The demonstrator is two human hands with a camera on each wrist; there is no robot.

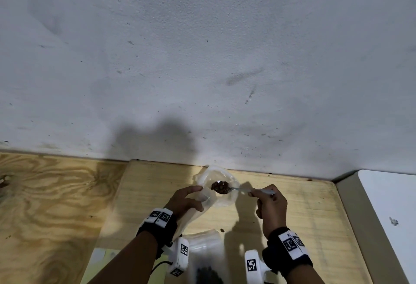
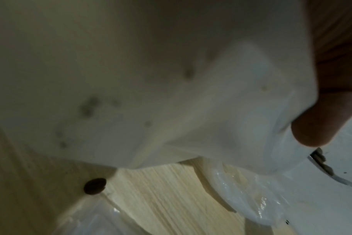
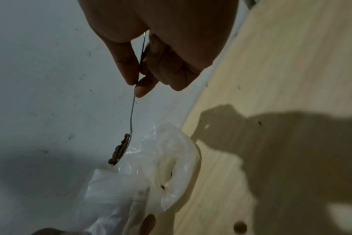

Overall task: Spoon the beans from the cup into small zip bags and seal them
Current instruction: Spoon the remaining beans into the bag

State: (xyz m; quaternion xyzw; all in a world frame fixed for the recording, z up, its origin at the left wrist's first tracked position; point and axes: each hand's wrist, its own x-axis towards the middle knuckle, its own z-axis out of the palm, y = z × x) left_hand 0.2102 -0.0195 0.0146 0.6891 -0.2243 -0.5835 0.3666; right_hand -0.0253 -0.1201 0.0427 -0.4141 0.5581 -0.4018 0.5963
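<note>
Nearest, the cup [image 1: 208,272] of beans stands by the wrists. Beyond it a loaded spoon [image 1: 221,187], pinched in the right hand [image 1: 271,207], hovers over the zip bag [image 1: 221,198] whose mouth the left hand [image 1: 183,200] grips open above the tabletop [image 1: 304,216]. Filling is underway; next, tip carefully.

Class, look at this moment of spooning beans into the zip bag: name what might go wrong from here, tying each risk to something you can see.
1. The spoon, held by the right hand, is heaped with beans, so some may roll off before tipping; one stray bean already lies on the table.
2. The left hand holds the thin bag at one side only, so its mouth may sag shut.
</note>
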